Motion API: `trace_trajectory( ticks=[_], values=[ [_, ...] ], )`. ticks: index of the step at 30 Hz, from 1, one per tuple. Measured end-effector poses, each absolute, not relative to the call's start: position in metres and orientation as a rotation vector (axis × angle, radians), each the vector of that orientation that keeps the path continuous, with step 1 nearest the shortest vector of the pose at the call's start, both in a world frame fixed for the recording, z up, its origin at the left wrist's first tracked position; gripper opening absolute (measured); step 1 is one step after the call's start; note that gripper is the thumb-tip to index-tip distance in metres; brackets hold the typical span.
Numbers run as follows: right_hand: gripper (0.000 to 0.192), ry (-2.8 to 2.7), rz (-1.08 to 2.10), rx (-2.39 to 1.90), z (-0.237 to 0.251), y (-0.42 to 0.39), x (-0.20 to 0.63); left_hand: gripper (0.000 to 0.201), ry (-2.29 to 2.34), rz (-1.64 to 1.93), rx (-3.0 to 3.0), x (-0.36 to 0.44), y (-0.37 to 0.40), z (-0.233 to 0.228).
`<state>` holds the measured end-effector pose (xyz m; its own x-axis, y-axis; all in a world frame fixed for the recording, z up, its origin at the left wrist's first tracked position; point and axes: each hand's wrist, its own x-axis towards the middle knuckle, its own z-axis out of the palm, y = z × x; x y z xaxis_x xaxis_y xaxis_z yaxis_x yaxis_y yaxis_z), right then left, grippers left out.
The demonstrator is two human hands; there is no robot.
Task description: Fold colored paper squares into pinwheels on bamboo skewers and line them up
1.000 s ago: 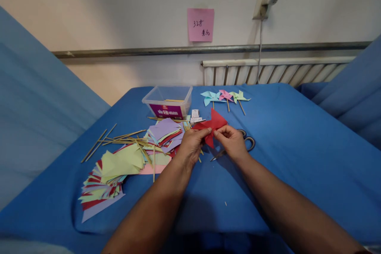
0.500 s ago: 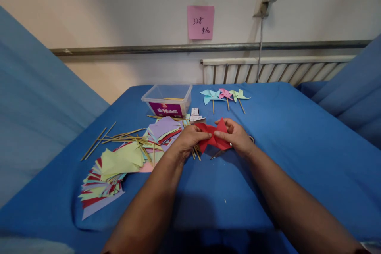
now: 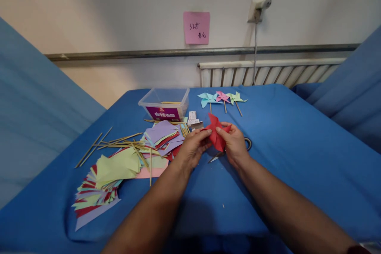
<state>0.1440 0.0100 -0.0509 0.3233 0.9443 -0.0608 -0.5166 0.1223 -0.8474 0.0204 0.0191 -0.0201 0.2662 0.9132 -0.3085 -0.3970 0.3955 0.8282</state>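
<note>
A red paper pinwheel (image 3: pixel 217 137), its blades folded in toward the middle, is held up above the table between both hands. My left hand (image 3: pixel 196 145) grips its left side, thumb on the front of the paper. On the right side my right hand (image 3: pixel 233 143) is closed on the pinwheel, its thumb pressed near the centre. No stick shows on this pinwheel. Under my hands lie scissors (image 3: pixel 216 157), their middle hidden by my right hand. Blue (image 3: pixel 208 98), pink (image 3: pixel 222 97) and green (image 3: pixel 236 97) pinwheels on sticks lie at the back.
Stacks of coloured paper (image 3: pixel 119 166) and scattered wooden sticks (image 3: pixel 125 141) lie on the left of the blue cloth (image 3: pixel 297 158). A clear plastic box (image 3: pixel 163 105) with sticks inside stands behind them. Small white boxes (image 3: pixel 193 119) sit beside it. A radiator (image 3: pixel 268 73) lines the wall.
The red pinwheel has turned in my hands and one blade now points up. Both hands have shifted slightly, showing more of the scissors. The whole view has moved a little.
</note>
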Motion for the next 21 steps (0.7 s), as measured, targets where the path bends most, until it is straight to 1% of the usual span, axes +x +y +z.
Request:
trace_trajectory(
  ticks=[6,21],
  values=[
    [0.045,-0.469,1.11,-0.873,-0.053,0.008,0.136,0.031,0.908,1.075,0.542,0.037,0.006,-0.025],
    [0.047,-0.538,1.136,-0.909,-0.057,0.005,0.133,0.026,1.007,1.199,0.548,0.041,0.007,-0.027]
  ],
)
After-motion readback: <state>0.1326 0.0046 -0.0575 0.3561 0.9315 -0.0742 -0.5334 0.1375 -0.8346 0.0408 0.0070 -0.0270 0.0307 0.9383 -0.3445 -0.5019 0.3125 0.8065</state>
